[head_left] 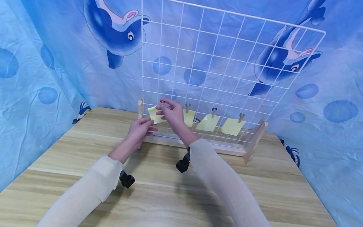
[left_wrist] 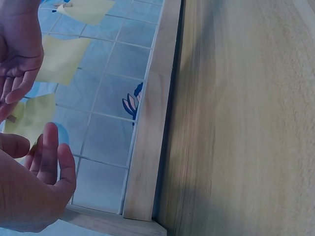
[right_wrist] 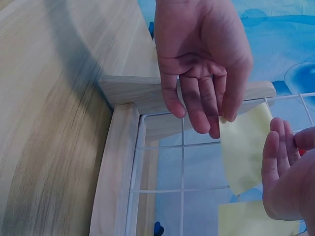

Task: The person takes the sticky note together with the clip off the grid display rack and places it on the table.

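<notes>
In the head view my left hand (head_left: pixel 138 130) pinches the lower left corner of a pale yellow paper note (head_left: pixel 153 115) between thumb and forefinger. The right wrist view shows that grip on the note (right_wrist: pixel 242 152) from the side. My right hand (head_left: pixel 174 116) is at the note's upper edge, thumb and forefinger pinching a small wooden clothespin with a red top (head_left: pixel 162 101). The note lies against the lower left part of a white wire grid (head_left: pixel 195 48). Fingers of the right hand cover part of the note and clothespin.
Further right on the grid hang several yellow notes (head_left: pixel 208 123), each under a small clothespin (head_left: pixel 214 112) with a coloured top. A wooden base (head_left: pixel 227 149) with upright side pieces (head_left: pixel 256 138) holds the grid on the wooden table (head_left: pixel 153 195). Behind is a blue dolphin-print curtain (head_left: pixel 71 41).
</notes>
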The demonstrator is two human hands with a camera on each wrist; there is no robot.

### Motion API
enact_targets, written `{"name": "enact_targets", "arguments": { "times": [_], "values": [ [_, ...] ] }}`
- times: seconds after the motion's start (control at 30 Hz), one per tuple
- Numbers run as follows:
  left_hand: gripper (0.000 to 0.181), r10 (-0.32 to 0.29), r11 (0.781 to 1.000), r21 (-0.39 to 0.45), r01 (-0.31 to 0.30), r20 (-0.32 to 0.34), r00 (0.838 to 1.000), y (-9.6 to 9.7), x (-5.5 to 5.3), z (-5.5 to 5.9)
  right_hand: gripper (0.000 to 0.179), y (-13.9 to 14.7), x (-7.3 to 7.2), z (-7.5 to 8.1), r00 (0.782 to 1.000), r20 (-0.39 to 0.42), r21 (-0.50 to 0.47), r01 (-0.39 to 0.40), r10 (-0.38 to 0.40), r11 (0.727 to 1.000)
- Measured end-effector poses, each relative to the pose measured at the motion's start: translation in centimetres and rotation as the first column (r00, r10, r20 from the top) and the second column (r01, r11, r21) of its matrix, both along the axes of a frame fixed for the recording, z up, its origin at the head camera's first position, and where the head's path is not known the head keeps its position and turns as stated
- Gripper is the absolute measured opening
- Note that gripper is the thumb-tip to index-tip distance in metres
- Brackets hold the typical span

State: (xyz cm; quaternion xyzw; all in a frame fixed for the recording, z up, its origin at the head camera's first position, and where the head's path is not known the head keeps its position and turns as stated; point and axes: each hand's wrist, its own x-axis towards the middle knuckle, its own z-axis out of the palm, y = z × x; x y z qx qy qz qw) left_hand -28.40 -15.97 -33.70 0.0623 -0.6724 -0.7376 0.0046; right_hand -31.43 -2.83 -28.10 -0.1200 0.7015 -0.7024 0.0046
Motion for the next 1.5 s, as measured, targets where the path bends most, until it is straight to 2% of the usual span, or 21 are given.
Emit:
{"name": "enact_targets", "arguments": {
  "times": [0.3,0.5,0.73,1.1,1.37,1.5],
  "values": [
    [0.042,0.009,1.0,0.002,-0.009,-0.015,1.0,0.0,-0.1,-0.1,0.025,0.0,-0.2,-0.2,0.999,0.034,-0.03,0.018,-0.016,0.999],
    [0.04,0.017,0.999,-0.027,-0.018,-0.025,1.0,-0.1,-0.2,-0.3,0.024,-0.3,-0.1,-0.2,0.998,0.046,-0.056,0.043,-0.041,0.998],
    [0.04,0.035,0.999,-0.039,-0.036,-0.031,0.999,-0.2,-0.1,-0.5,0.025,-0.7,-0.1,-0.6,0.997,0.014,-0.051,0.072,-0.072,0.996],
    [0.036,0.069,0.996,-0.043,-0.071,-0.053,0.996,0.0,-0.3,-0.6,0.018,-0.9,-0.5,-1.3,0.993,-0.054,-0.143,0.095,-0.104,0.985],
    [0.035,0.08,0.995,-0.058,-0.083,-0.057,0.995,0.1,-0.2,-0.5,0.019,-0.7,-0.2,-0.9,0.992,-0.081,-0.184,0.081,-0.097,0.98],
    [0.034,0.079,0.995,-0.058,-0.083,-0.071,0.994,0.3,-0.3,-0.6,0.019,-0.8,-0.2,-0.8,0.99,-0.086,-0.171,0.097,-0.113,0.981]
  ]
}}
